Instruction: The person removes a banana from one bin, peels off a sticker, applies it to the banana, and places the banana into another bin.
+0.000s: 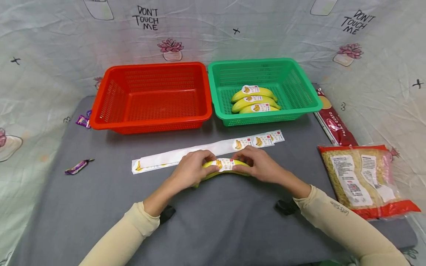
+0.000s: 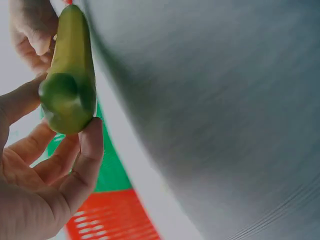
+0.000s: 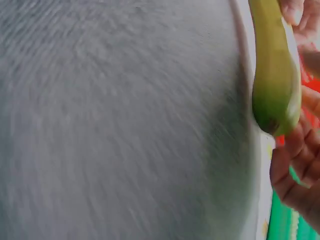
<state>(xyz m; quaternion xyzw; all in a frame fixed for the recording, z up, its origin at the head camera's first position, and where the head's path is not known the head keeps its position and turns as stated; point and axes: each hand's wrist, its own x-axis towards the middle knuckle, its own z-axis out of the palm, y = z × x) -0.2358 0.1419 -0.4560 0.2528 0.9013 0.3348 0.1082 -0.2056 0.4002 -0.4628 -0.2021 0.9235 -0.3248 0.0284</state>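
Note:
A yellow banana with greenish ends lies crosswise between both hands, above the grey table. Its upper side carries a white label printed with bananas. My left hand grips the banana's left part, thumb at the label's left end and fingers behind. On the right part, my right hand pinches with its thumb near the label's other end. In the left wrist view the banana shows its green stem end. The right wrist view shows its other, greenish tip. Just behind the hands lie white label strips.
A red basket stands at the back left. Beside it, a green basket holds three labelled bananas. Rightward lie a bag of grain and a dark red packet. Purple-wrapped sweets lie left.

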